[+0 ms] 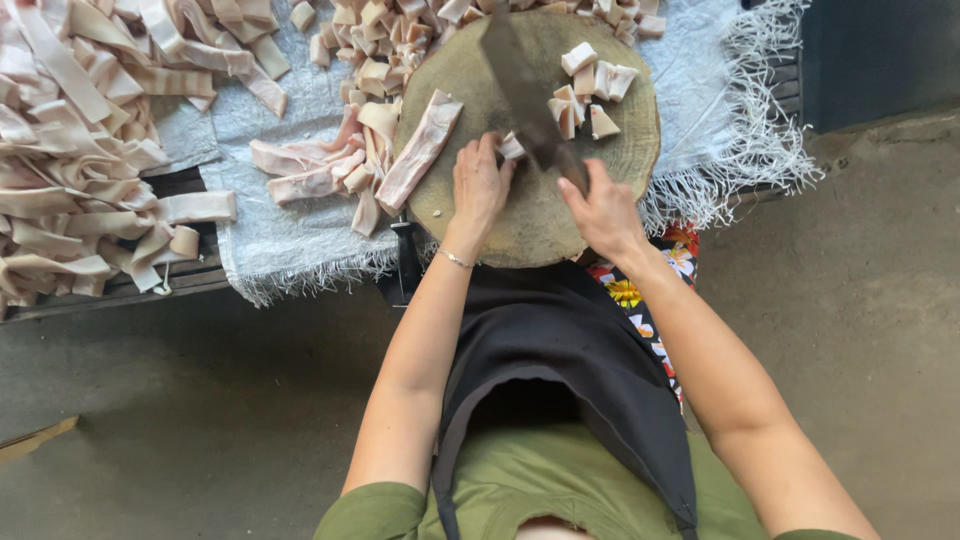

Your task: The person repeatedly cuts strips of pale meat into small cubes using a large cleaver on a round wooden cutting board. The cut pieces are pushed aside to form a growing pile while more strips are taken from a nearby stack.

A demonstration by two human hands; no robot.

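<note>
A round wooden chopping block (520, 225) lies in front of me. My right hand (603, 208) grips the handle of a large cleaver (522, 85), whose dark blade is raised and angled over the block. My left hand (478, 185) rests on the block, fingers pressed on the end of a pale meat strip piece (512, 147) beside the blade. Another long strip of pork (420, 150) lies on the block's left edge. Several cut cubes (587, 88) sit on the block's far right part.
A big pile of long pork strips (70, 150) fills the left. Cut pieces (385, 45) heap beyond the block on a white fringed woven sheet (290, 230). Concrete floor (200, 400) lies below; I wear a black apron (560, 350).
</note>
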